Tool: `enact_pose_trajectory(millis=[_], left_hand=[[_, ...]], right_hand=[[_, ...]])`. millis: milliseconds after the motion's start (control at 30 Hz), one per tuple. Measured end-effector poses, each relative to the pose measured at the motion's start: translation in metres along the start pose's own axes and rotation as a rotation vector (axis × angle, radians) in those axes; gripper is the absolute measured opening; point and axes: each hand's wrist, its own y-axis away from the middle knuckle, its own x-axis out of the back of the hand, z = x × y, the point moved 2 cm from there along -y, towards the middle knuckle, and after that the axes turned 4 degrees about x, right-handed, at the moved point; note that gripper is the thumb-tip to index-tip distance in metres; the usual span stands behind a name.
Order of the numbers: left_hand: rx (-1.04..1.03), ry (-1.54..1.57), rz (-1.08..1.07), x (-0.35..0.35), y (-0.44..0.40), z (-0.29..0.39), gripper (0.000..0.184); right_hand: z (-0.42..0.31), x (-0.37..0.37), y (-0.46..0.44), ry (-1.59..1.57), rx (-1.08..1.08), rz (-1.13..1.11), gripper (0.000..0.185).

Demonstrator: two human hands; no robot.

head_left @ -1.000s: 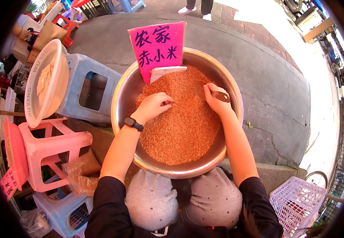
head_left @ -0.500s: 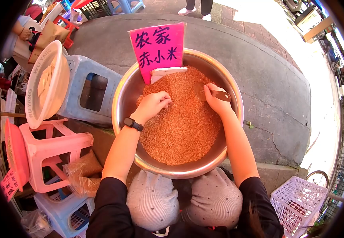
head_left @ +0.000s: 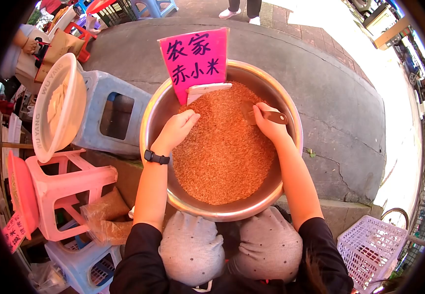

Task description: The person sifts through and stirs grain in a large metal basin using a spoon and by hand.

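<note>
A wide metal basin [head_left: 297, 117] in front of my knees holds a heap of reddish-brown rice grains [head_left: 222, 157]. My right hand [head_left: 269, 122] is closed round a brown spoon [head_left: 275, 117], whose holed handle end points right and whose rounded head rests on the grains. Over the left part of the heap, my left hand [head_left: 175, 128] has its fingers bent and pressed together; what is in them, if anything, is hidden. A pink handwritten sign [head_left: 195, 56] stands upright in the basin's far left side, with a white piece [head_left: 207, 89] at its foot.
Left of the basin are a blue stool [head_left: 134, 95], a tilted pale tub [head_left: 77, 105] and a pink stool [head_left: 70, 181]. A bag of grain [head_left: 112, 210] lies near my left elbow. A white plastic basket [head_left: 369, 250] stands at lower right. A person's feet [head_left: 229, 13] show ahead.
My left hand has moved left and slightly up, away from the middle of the heap. The right hand and the spoon have hardly shifted.
</note>
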Motion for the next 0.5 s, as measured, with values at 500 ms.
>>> enact_pose_trajectory(millis=[500], left_hand=[[-0.247,0.237,1.132,0.066,0.015,-0.009,0.02]], right_hand=[[0.002,-0.002,-0.001,0.004,0.022,0.014,0.016]])
